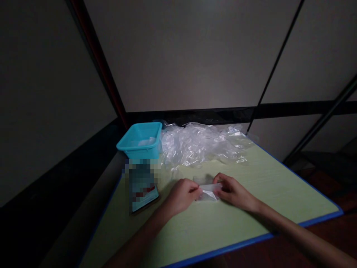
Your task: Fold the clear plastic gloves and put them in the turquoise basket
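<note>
My left hand [185, 191] pinches one end of a small clear plastic piece [208, 192], thumb and fingers closed on it; my right hand [231, 190] grips the other end likewise, just above the green tabletop [200, 230], near the crumpled plastic heap [198, 143].

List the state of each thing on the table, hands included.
Left hand: pinching the plastic piece.
Right hand: pinching its other side.
Plastic piece: held between both hands.
Plastic heap: crumpled, piled up.
Blue tub: open-topped, whitish contents inside.
Device: mostly pixelated, on or off unclear.
</note>
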A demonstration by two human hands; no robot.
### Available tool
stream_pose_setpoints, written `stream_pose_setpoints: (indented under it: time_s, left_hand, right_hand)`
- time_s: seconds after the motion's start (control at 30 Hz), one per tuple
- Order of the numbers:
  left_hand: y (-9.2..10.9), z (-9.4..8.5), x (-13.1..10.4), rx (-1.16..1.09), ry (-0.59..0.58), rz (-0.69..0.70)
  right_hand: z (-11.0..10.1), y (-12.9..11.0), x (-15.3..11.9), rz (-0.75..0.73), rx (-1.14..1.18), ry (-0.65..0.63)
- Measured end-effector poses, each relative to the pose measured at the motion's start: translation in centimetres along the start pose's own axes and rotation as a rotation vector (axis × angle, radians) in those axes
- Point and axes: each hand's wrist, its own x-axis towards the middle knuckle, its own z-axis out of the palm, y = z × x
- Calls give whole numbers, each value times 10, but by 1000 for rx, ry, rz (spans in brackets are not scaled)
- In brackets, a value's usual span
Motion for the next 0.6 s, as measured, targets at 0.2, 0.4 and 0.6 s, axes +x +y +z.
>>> stream_pose_setpoints:
  time_s: [0.2,0.4,0.6]
  left_hand:
    - [-9,6,8,-195,40,-99]
    - [-5,7,7,-277,94,-218]
    - [-4,5,15,-382,46,-322]
  right_hand:
    - [2,4,15,58,123,-15]
    - [-1,4,23,82,113,43]
    - [-2,-8,8,-55,-138,336]
